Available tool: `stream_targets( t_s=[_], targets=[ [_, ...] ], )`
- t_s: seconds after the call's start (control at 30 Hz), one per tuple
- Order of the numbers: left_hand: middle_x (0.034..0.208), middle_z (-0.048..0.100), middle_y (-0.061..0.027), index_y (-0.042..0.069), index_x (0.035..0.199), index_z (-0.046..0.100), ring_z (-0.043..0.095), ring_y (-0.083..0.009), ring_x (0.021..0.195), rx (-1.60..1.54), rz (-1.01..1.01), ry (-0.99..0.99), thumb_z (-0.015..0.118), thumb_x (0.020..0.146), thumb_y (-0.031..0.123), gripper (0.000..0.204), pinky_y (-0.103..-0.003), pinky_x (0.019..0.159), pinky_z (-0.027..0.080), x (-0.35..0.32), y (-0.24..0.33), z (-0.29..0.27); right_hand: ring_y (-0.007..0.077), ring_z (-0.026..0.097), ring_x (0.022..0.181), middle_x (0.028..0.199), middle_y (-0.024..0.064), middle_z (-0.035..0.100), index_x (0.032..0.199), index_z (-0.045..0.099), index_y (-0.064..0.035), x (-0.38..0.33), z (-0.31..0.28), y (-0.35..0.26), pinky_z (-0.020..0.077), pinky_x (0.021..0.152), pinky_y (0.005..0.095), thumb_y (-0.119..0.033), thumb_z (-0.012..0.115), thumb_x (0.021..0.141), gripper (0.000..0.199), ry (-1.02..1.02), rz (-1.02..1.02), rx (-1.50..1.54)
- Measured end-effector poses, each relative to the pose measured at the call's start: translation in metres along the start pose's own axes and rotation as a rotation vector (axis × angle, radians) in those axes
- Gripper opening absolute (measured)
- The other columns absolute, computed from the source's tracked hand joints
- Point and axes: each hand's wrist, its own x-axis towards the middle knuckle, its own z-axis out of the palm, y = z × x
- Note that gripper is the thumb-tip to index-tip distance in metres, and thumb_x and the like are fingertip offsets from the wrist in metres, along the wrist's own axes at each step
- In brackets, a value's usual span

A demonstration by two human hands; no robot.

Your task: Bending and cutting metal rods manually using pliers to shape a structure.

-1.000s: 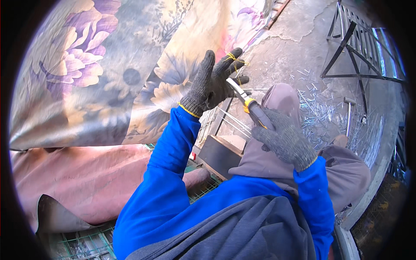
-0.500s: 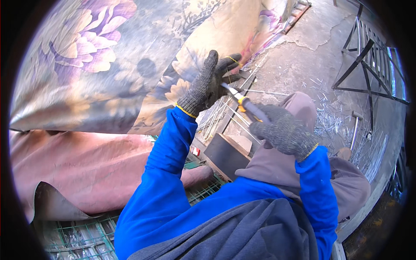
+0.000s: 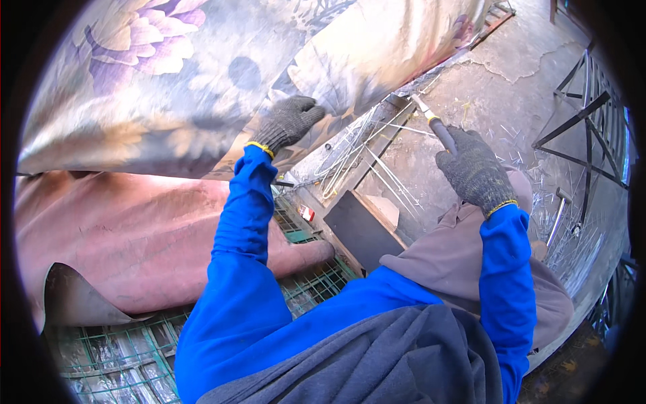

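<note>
Head-worn fisheye, facing down (dark-rimmed), left hand (image 3: 288, 124), right hand (image 3: 476, 170) near

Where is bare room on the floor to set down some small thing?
Bare concrete floor lies beyond the pliers in the right hand, between the flowered sheet and black frame. Crowded: around the hammer, with scattered metal pieces, and left of the pliers, with thin rods.

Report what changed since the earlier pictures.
The left hand has moved left, away from the pliers. A yellow strand now shows beyond them, none visible on that hand. The right hand has moved forward and right, still holding the pliers. The hammer lies as before.
</note>
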Motion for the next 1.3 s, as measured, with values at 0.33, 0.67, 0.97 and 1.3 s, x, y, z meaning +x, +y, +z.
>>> stream_targets(
  t_s=[0.33,0.67,0.97,1.3],
  targets=[
    [0.150,0.052,-0.0206,0.012,0.161,0.029,0.054,-0.0323,0.134,-0.444,0.229,-0.382,0.081,0.085,0.034,0.095,-0.042,0.113,0.044,0.007,0.078,0.075,0.0165,0.064,0.081,0.093,0.0088,0.067,0.140,0.061,-0.0045,-0.004,-0.002,-0.001,0.0541,0.075,0.0341,-0.026,0.069,0.090,0.055,-0.351,0.057,0.453],
    [0.111,0.071,-0.0108,0.000,0.127,0.064,0.070,-0.0188,0.100,-1.097,0.262,-0.222,0.070,0.099,0.026,0.039,-0.035,0.096,0.058,0.041,0.109,0.097,0.0160,0.069,0.090,0.104,0.0100,0.072,0.135,0.062,0.0033,-0.022,-0.051,0.019,0.0567,0.083,0.0303,-0.024,0.076,0.086,0.058,-0.460,0.282,0.752],
    [0.111,0.066,-0.0153,-0.003,0.138,0.049,0.069,-0.0226,0.096,-1.557,0.038,0.323,0.071,0.096,0.019,0.052,-0.032,0.083,0.059,0.041,0.084,0.095,0.0151,0.069,0.097,0.114,0.0095,0.070,0.136,0.062,0.0025,-0.064,-0.075,0.047,0.0572,0.084,0.0297,-0.021,0.068,0.096,0.047,-0.013,0.253,0.997],
    [0.110,0.070,-0.0087,-0.001,0.120,0.065,0.066,-0.0147,0.093,-1.201,0.333,-0.111,0.069,0.099,0.023,0.033,-0.029,0.085,0.055,0.019,0.213,0.088,0.0201,0.068,0.096,0.109,0.0130,0.068,0.137,0.061,-0.0057,-0.099,-0.088,0.075,0.0564,0.085,0.0366,-0.025,0.065,0.096,0.046,0.300,0.265,0.649]
  ],
)
